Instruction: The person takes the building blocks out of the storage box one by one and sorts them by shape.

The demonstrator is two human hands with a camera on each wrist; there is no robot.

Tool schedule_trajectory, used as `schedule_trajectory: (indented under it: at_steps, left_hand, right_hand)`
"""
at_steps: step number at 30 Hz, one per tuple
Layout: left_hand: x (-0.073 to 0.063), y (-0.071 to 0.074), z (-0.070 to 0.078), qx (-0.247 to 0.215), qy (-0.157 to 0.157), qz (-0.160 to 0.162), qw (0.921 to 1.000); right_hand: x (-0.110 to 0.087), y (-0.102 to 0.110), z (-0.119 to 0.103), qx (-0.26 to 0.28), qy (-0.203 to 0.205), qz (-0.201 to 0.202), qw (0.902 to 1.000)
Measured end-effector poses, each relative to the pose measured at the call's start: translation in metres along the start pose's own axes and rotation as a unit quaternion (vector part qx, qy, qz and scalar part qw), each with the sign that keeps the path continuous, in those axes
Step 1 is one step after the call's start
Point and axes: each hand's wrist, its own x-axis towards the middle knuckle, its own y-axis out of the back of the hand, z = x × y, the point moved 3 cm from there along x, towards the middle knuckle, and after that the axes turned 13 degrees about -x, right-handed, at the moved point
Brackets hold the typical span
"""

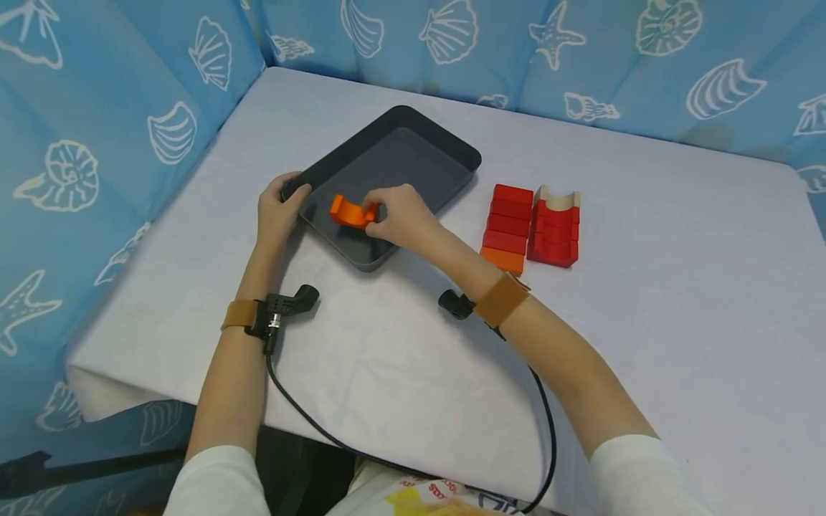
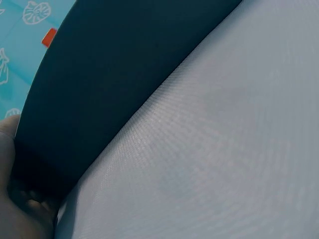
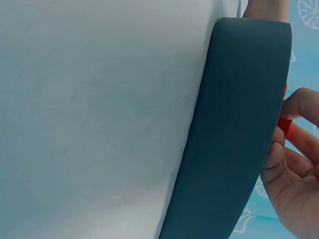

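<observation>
A dark grey rectangular tray (image 1: 413, 147) lies at a slant on the white-covered table. At its left corner my left hand (image 1: 277, 211) grips the rim, thumb over the inside edge; the left wrist view shows the tray's outer wall (image 2: 99, 84) beside that hand (image 2: 20, 199). My right hand (image 1: 403, 215) pinches one end of an orange curved block (image 1: 348, 213), an arch shape with its hollow facing up, over the near part of the tray. In the right wrist view the tray's wall hides most of the block (image 3: 285, 124) beside the fingers.
Right of the tray stands a row of red blocks (image 1: 510, 218) ending in an orange one (image 1: 502, 260). Beside it are nested red curved blocks (image 1: 555, 233) with a cream one (image 1: 560, 201) at the back. A shell-patterned blue curtain (image 1: 413, 43) borders the table; black cables (image 1: 310, 416) run from both wrists.
</observation>
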Motion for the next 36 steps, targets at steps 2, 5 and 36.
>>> schedule_trajectory:
  at_steps: [2,5,36]
  left_hand:
    - [0.0,0.0,0.0,-0.004,0.003,0.001,1.0]
    - [0.0,0.0,0.0,-0.01,0.008,0.001,0.9999]
    - [-0.002,0.001,-0.001,-0.023,0.008,-0.015,0.9996]
  right_hand:
    - [-0.003,0.003,0.001,0.005,0.001,0.001,1.0]
    - [-0.008,0.008,0.003,0.014,-0.002,0.001,0.9999]
    - [-0.048,0.04,0.028,0.041,-0.003,0.04,0.9984]
